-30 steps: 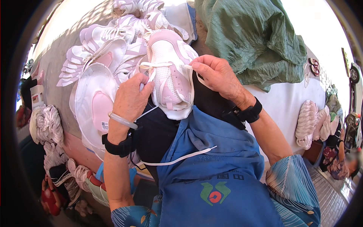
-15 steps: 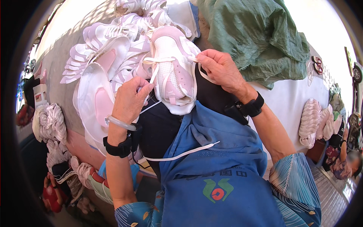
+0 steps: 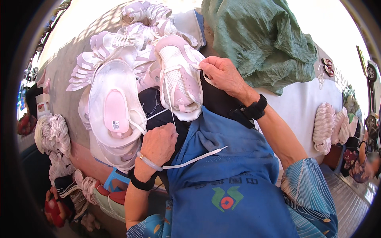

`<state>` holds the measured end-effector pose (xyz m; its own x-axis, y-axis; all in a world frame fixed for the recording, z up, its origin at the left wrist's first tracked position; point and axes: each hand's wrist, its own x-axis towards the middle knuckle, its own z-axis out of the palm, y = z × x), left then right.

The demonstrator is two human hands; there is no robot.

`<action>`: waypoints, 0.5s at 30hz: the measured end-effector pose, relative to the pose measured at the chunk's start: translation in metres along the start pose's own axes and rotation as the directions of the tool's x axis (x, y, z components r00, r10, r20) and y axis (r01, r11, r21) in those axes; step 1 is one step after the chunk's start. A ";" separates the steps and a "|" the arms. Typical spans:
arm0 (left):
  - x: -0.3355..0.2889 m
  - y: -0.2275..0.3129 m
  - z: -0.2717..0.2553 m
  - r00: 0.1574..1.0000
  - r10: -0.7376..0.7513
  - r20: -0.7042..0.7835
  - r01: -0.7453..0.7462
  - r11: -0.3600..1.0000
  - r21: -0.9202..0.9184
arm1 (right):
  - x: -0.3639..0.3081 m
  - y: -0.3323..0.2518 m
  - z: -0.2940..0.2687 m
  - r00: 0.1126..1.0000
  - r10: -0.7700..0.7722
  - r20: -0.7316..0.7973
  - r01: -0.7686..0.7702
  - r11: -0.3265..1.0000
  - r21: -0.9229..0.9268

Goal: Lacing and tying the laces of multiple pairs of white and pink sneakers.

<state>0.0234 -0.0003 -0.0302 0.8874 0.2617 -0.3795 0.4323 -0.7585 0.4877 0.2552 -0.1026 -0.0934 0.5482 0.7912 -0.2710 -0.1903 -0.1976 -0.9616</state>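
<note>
A pink-and-white shoe upper [image 3: 180, 85] lies across my lap, its toe pointing away from me. A white shoelace [image 3: 168, 88] runs over its mesh tongue and down toward my left hand [image 3: 159, 143], which is closed around the lace below the heel, fingertips partly hidden. My right hand [image 3: 226, 76] pinches at the right edge of the upper, thumb and forefinger together on a white lace there. Another loose lace end [image 3: 206, 157] lies over my blue apron [image 3: 234, 174].
Stacked pink-and-white uppers [image 3: 137, 37] spread beyond and left of my lap. A clear-rimmed piece with a pink insole [image 3: 116, 111] lies at my left. A green woven sack [image 3: 262, 43] lies at the far right, and bundled uppers [image 3: 325, 127] stand right. Other people sit at both sides.
My left hand has drawn back toward me from the shoe's left side, pulling the lace taut. The right hand stays by the shoe's right edge. The shoe has shifted slightly.
</note>
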 end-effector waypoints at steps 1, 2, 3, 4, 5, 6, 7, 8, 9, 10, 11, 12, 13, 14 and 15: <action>0.000 -0.001 -0.008 1.000 -0.015 0.015 0.016 0.995 -0.097 | 0.000 -0.001 0.000 1.000 0.014 0.011 -0.014 1.000 -0.011; 0.000 -0.006 -0.010 0.997 0.057 -0.060 -0.065 0.989 -0.136 | -0.001 -0.002 -0.001 0.999 0.027 0.021 -0.027 0.999 -0.023; -0.001 -0.006 -0.012 0.996 0.063 -0.071 -0.072 0.988 -0.135 | -0.003 -0.007 0.001 1.000 0.017 0.020 -0.017 0.999 -0.031; -0.002 -0.005 -0.014 0.977 -0.016 -0.213 -0.032 0.975 -0.221 | -0.008 -0.011 0.003 0.996 0.068 0.053 -0.068 0.998 -0.010; -0.004 -0.004 -0.017 0.934 -0.105 -0.343 -0.007 0.950 -0.311 | -0.013 -0.016 0.005 0.989 0.118 0.086 -0.119 0.993 0.009; -0.007 -0.002 -0.019 0.931 -0.102 -0.351 -0.014 0.950 -0.313 | -0.021 -0.026 0.007 0.979 0.137 0.154 -0.151 0.985 0.087; -0.010 0.001 -0.021 0.918 -0.163 -0.361 -0.045 0.862 -0.505 | -0.029 -0.034 0.010 0.980 0.131 0.148 -0.144 0.987 0.077; -0.013 0.004 -0.022 0.907 -0.225 -0.355 -0.082 0.734 -0.674 | -0.036 -0.041 0.014 0.972 0.142 0.186 -0.158 0.985 0.075; -0.017 0.007 -0.024 0.897 -0.283 -0.339 -0.123 0.577 -0.808 | -0.043 -0.048 0.020 0.963 0.149 0.227 -0.169 0.983 0.075; -0.021 0.008 -0.023 0.907 -0.292 -0.302 -0.165 0.414 -0.895 | -0.048 -0.054 0.028 0.956 0.134 0.261 -0.153 0.987 0.054; -0.023 0.010 -0.020 0.902 -0.294 -0.315 -0.177 0.415 -0.893 | -0.054 -0.060 0.038 0.954 0.118 0.275 -0.137 0.989 0.049; -0.023 0.011 -0.014 0.917 -0.322 -0.238 -0.169 0.227 -0.959 | -0.061 -0.066 0.047 0.948 0.111 0.298 -0.129 0.991 0.039; -0.023 0.012 -0.010 0.932 -0.327 -0.157 -0.155 0.030 -0.987 | -0.068 -0.071 0.055 0.942 0.104 0.318 -0.120 0.992 0.029; -0.023 0.011 -0.008 0.946 -0.289 -0.150 -0.160 -0.010 -0.987 | -0.074 -0.072 0.064 0.943 0.068 0.325 -0.067 0.998 -0.015; -0.023 0.011 -0.005 0.943 -0.291 -0.162 -0.173 -0.011 -0.985 | -0.079 -0.070 0.070 0.944 0.051 0.327 -0.037 0.998 -0.048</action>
<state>0.0085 -0.0113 -0.0120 0.7368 0.5643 -0.3724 -0.0006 0.5513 0.8343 0.1682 -0.1105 -0.0014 0.2418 0.9257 -0.2909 -0.1710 -0.2545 -0.9518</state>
